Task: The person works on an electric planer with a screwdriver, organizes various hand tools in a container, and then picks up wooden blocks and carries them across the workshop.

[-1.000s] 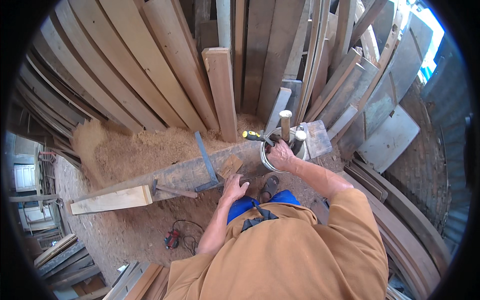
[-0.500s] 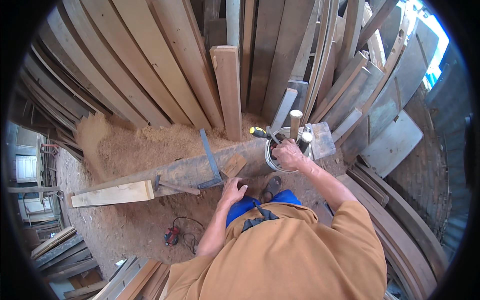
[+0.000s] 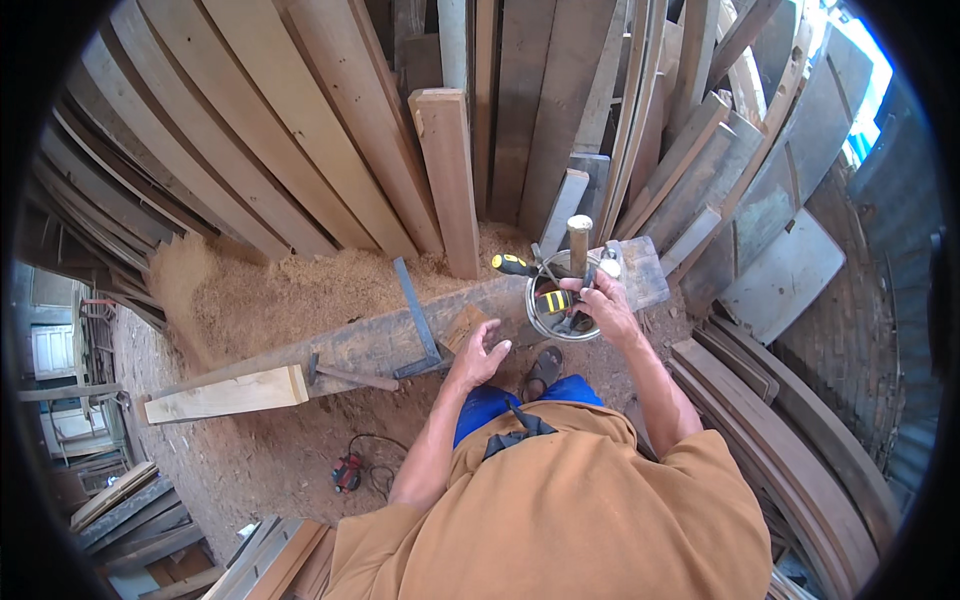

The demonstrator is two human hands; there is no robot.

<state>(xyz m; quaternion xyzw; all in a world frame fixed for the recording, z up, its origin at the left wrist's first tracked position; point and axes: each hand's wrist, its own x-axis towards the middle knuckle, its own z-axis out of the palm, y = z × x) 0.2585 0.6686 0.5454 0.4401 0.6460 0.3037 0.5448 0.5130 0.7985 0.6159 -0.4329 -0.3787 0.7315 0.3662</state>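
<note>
My right hand (image 3: 608,310) is over a round tool bucket (image 3: 534,318), its fingers closed on a black-and-yellow tool (image 3: 554,301) whose kind I cannot make out. Out of the bucket stick a screwdriver (image 3: 511,264) with a black-and-yellow handle and a thick wooden handle (image 3: 578,240) with a pale end. More tools inside are partly covered by my fingers. My left hand (image 3: 482,356) hangs open with nothing in it, in front of a small wooden block (image 3: 467,326) and a metal square (image 3: 415,312) on the long wooden beam (image 3: 350,345).
A hammer (image 3: 357,377) and a pale squared timber (image 3: 230,395) lie along the beam's near side. Behind it, sawdust (image 3: 240,290) is heaped against upright planks (image 3: 450,190). A red corded power tool (image 3: 347,473) rests on the ground at left. Boards (image 3: 750,420) are stacked at right.
My right hand has drawn back and up from inside the bucket, bringing the black-and-yellow tool into sight. My left hand has risen and shifted slightly right, its fingers spreading.
</note>
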